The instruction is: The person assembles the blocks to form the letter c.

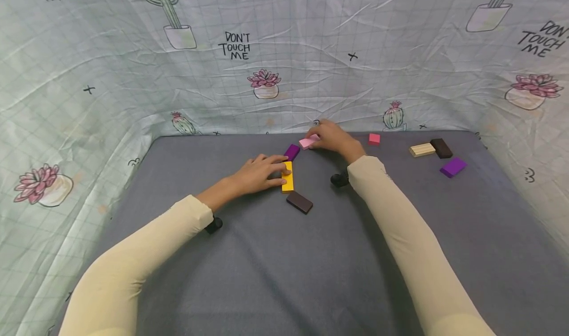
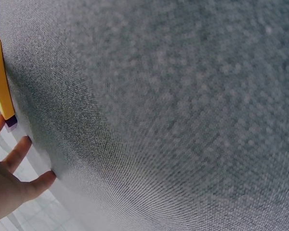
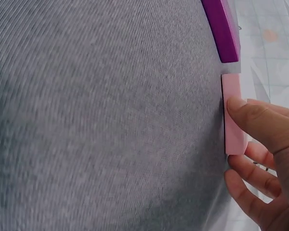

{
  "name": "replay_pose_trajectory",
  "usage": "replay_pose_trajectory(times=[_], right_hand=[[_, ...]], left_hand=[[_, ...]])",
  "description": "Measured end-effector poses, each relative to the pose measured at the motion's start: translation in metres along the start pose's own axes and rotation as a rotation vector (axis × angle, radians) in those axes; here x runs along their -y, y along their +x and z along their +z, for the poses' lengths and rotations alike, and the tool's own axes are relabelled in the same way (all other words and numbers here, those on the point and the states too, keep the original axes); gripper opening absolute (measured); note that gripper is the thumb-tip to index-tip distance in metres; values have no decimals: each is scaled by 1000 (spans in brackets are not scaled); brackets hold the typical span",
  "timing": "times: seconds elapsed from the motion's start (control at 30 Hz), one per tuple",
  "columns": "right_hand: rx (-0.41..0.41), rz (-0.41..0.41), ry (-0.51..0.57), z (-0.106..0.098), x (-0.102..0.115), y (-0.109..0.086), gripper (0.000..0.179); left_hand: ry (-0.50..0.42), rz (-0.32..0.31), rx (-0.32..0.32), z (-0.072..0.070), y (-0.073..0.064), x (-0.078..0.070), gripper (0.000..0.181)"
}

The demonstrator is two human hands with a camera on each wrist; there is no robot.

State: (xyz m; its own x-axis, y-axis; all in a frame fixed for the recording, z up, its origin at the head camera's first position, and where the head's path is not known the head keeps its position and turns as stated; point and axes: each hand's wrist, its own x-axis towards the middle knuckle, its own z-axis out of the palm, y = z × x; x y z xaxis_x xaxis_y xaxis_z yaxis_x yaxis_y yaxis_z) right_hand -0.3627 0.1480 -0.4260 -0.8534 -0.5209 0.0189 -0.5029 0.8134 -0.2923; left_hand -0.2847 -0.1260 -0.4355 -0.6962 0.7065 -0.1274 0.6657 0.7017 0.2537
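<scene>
Pink block: one, pale pink, oblong, flat-faced and straight-edged (image 1: 305, 143); at the counter's far edge, held in the right hand (image 1: 332, 137).
Right-hand fingers: pinching the pink block, thumb on its near face, other fingers behind and at its end (image 3: 255, 175); whether it touches the counter (image 1: 249, 267) cannot be told.
Yellow block: one, bright yellow, oblong, long side pointing away from the person (image 1: 289, 182); under and beside the left hand (image 1: 258, 173).
Left-hand fingers: spread, relaxed, some touching the yellow block, two resting toward the cloth (image 2: 41, 185).
Purple block: one, deep purple, oblong, slanted (image 1: 291, 152); at the yellow block's far end, just short of the pink block, a narrow gap between.
Dark brown block: one, oblong, lying flat and slanted (image 1: 300, 202); at the yellow block's near end, clear of both hands.
</scene>
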Motion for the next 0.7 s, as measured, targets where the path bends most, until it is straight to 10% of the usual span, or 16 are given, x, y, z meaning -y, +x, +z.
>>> replay_pose_trajectory(times=[0.7], right_hand=[[30, 22, -15, -2, 9, 7, 38]], left_hand=[[-7, 8, -13, -1, -1, -1, 35]])
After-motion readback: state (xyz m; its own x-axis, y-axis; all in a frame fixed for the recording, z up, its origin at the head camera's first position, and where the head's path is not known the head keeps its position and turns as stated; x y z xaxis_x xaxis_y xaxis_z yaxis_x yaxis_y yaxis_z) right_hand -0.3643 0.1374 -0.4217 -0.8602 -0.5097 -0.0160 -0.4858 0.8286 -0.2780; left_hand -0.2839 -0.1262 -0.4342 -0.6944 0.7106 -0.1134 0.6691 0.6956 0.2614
